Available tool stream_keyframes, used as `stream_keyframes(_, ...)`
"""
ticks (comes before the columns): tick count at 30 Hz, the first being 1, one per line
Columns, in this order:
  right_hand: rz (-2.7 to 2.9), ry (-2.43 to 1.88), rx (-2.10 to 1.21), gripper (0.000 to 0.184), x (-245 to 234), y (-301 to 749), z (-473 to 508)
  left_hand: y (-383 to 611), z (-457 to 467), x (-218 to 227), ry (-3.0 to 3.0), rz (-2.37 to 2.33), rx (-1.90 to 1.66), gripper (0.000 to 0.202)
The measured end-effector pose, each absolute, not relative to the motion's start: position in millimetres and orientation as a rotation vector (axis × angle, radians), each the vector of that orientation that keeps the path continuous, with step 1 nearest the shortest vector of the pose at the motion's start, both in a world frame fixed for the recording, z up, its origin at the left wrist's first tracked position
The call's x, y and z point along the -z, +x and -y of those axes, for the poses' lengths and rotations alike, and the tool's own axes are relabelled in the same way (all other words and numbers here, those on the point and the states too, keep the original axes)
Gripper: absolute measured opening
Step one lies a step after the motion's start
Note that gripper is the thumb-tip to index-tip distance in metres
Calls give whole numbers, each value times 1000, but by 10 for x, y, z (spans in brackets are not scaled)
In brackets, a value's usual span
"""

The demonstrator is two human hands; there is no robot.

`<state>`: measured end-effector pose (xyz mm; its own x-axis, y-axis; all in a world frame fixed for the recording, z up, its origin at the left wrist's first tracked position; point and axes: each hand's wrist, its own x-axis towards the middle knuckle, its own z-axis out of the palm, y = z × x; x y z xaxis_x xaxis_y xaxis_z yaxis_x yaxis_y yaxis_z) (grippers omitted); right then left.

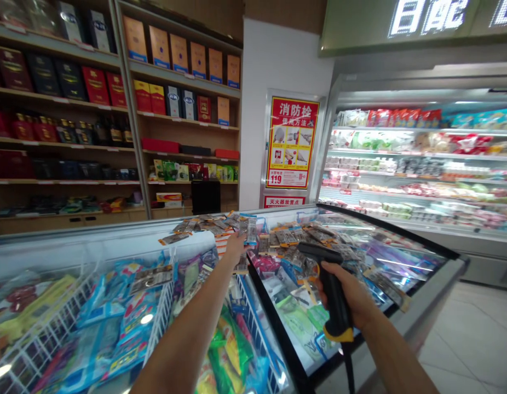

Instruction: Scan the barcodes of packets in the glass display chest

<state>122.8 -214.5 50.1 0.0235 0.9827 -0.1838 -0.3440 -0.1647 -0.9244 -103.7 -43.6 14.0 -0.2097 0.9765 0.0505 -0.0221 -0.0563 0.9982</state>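
My right hand [352, 298] is wrapped round the grip of a black and yellow barcode scanner [329, 284], whose head points left over the freezer lid. My left arm stretches forward and my left hand [236, 247] rests on small flat product packets [245, 232] lying on the glass lid of a chest freezer [421, 306]. The left fingers curl round a packet, though the grip is small and hard to read. Many more grey and orange packets [290, 238] are strewn across the lid in front of the scanner.
The freezer's left part stands uncovered, with white wire baskets [56, 328] of bagged frozen goods. Wooden shelves [126, 98] of boxes and bottles line the back wall. A red fire notice [292, 143] hangs on a white pillar. An open chiller [421, 164] runs along the right; tiled floor lies at lower right.
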Motion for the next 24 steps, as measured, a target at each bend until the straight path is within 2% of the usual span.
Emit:
stream_keyframes(3,886,-1111,-1455,21,-525,1158,2159,-822,494,-128,894,-983,-1460,10)
stream_keyframes(6,938,-1124,-1441,22,-511,1140,2170,-683,506,-86,815,-855,-1417,10)
stream_keyframes(24,903,-1139,-1424,20,-487,1179,2200,-700,389,40,714,-824,-1371,10)
